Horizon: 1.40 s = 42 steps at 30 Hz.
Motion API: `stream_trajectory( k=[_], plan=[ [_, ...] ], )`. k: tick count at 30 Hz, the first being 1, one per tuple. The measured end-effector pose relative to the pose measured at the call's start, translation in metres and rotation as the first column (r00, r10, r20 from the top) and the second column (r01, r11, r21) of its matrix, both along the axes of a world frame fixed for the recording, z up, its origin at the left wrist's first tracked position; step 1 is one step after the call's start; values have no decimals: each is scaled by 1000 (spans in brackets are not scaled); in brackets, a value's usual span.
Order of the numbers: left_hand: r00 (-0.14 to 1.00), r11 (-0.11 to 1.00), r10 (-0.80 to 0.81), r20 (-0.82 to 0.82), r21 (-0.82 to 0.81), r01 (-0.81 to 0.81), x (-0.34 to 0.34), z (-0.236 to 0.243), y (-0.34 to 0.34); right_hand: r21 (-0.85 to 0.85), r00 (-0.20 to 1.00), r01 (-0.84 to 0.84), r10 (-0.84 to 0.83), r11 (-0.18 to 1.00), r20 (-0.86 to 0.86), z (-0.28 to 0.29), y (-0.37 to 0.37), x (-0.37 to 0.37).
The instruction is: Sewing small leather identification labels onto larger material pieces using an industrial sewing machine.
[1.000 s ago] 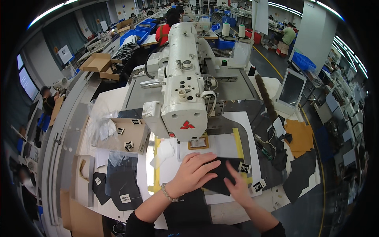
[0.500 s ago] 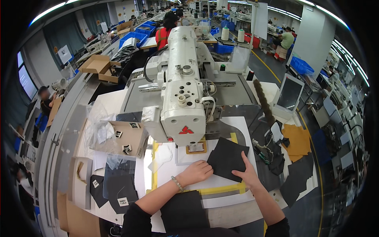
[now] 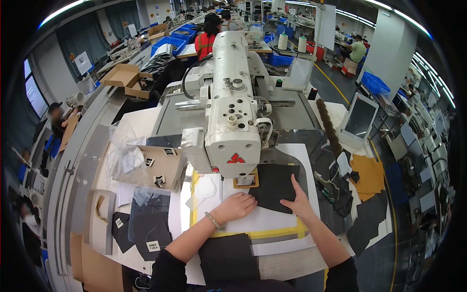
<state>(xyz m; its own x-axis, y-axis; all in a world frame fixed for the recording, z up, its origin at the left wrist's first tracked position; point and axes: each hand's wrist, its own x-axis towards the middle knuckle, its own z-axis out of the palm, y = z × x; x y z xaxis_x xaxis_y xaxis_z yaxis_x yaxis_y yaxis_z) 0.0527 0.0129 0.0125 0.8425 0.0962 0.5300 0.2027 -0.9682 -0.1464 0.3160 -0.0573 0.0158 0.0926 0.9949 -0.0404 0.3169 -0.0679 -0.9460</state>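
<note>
A dark fabric piece (image 3: 275, 186) lies on a white template with a yellow border (image 3: 272, 232), just under the head of a large white sewing machine (image 3: 232, 121). My left hand (image 3: 237, 205) rests flat on the template at the fabric's left edge, fingers curled. My right hand (image 3: 297, 200) presses the fabric's right side with the index finger stretched up. A small tan frame (image 3: 246, 182) sits below the needle area.
A cardboard box with tagged dark pieces (image 3: 160, 168) stands left of the machine. More dark fabric pieces (image 3: 146, 226) lie lower left. A screen (image 3: 360, 119) and orange sheets (image 3: 368, 173) are at right. Another dark piece (image 3: 227, 258) lies between my forearms.
The dark fabric piece has slid up and away from me, toward the machine's needle area. Both my hands moved up with it, and the view shifted closer to the machine.
</note>
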Motion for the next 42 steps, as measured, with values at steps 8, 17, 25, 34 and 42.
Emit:
stream_trajectory(
  k=[8, 17, 25, 34, 42],
  plan=[
    [968, 965, 251, 9, -83, -249, -34, -7, -6, 219, 955, -218, 162, 951, 247, 26, 3, -40],
    [923, 917, 386, -15, -104, -385, -48, -9, -7, 304, 795, -440, 208, 845, 570, 0, 12, -49],
    [862, 835, 504, 56, -287, -469, -57, -9, -17, 387, 754, -397, 56, 832, 654, 9, 8, -56],
    [801, 731, 597, -51, -378, -569, -61, 3, -26, 435, 661, -363, -101, 824, 743, -1, 13, -47],
    [801, 710, 597, -50, -432, -557, -62, 6, -27, 413, 687, -340, -76, 845, 722, -3, 11, -46]
  ],
)
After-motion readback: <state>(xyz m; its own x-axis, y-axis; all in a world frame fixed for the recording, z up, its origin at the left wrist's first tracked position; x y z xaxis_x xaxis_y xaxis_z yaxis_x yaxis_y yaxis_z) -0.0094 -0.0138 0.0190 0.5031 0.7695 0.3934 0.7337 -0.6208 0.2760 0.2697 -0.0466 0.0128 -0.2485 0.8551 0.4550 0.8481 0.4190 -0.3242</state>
